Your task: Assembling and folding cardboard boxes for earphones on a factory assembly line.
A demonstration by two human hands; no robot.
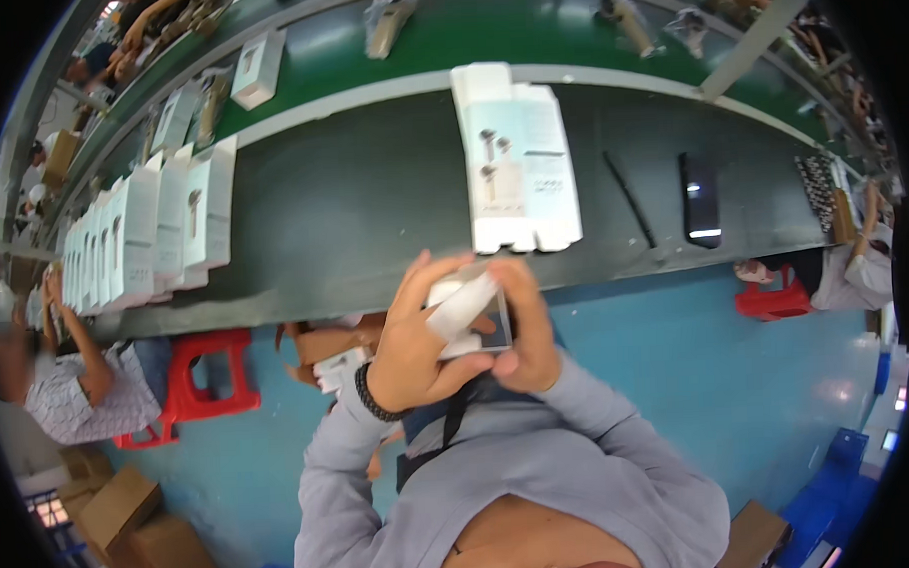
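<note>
Just off the bench's near edge, both my hands close around a small white carton point(503, 327), its open end facing up so its hollow inside shows in part. My left hand point(416, 335), with a dark beaded bracelet at the wrist and a white wrap point(462, 309) across a finger, grips its left side. My right hand point(531, 326) holds the right side, fingers curled round the wall. Beyond them, flat unfolded cartons point(519, 172), white and pale blue with a printed picture, lie on the dark bench point(341, 188).
Standing cartons point(162, 229) form a row at left. To the right lie a black pen point(629, 200) and a dark phone point(701, 200). Bagged devices point(388, 24) rest on a green conveyor point(506, 32). People work at left and right, near red stools point(212, 373).
</note>
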